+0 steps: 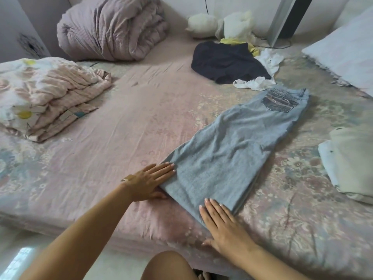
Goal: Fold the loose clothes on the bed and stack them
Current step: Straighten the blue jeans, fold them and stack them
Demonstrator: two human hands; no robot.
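Observation:
A grey T-shirt (234, 146) lies on the bed (125, 126), folded lengthwise into a long strip with a printed patch at its far end. My left hand (149, 181) lies flat with straight fingers at the strip's near left corner, its thumb under the hem edge. My right hand (222, 225) presses flat on the near right corner. Farther back lie a dark garment (226, 62), white clothes (260, 77) and a yellow piece (238, 42). A folded pale stack (351, 164) sits at the right.
A rolled mauve quilt (113, 27) sits at the back left and a folded floral blanket (46, 96) at the left. White plush things (220, 24) lie at the back, a white pillow (347, 47) at the right. My knee (167, 267) meets the bed's near edge.

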